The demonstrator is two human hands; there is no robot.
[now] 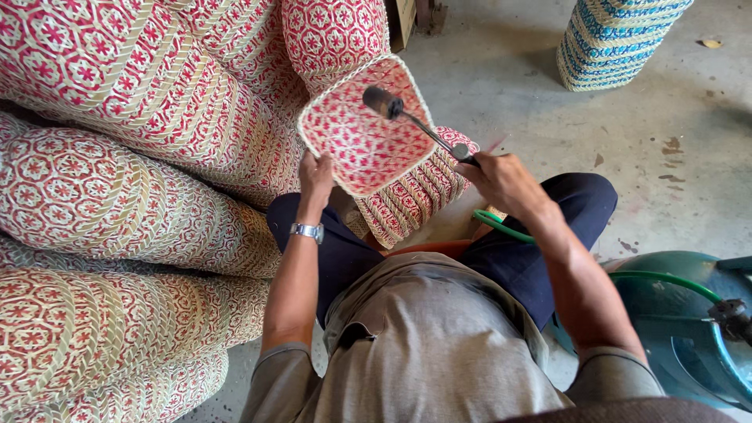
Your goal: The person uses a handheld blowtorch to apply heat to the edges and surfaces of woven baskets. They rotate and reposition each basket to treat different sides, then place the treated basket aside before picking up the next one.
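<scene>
My left hand (315, 175) grips the near rim of a red-and-cream woven basket (356, 145), tilted so its open mouth faces me. My right hand (501, 178) is shut on a gas torch (415, 124), a thin metal tube with a dark nozzle. The nozzle sits over the basket's mouth, pointing into it. A green hose (501, 227) runs from the torch past my right knee. I sit with dark trousers and a grey shirt, and a silver watch (308, 230) is on my left wrist.
Stacks of red-and-cream woven baskets (117, 196) fill the left side. A teal gas cylinder (689, 329) with the green hose attached stands at the lower right. A blue-and-cream woven stack (615, 39) stands on the concrete floor (650, 141) at the top right.
</scene>
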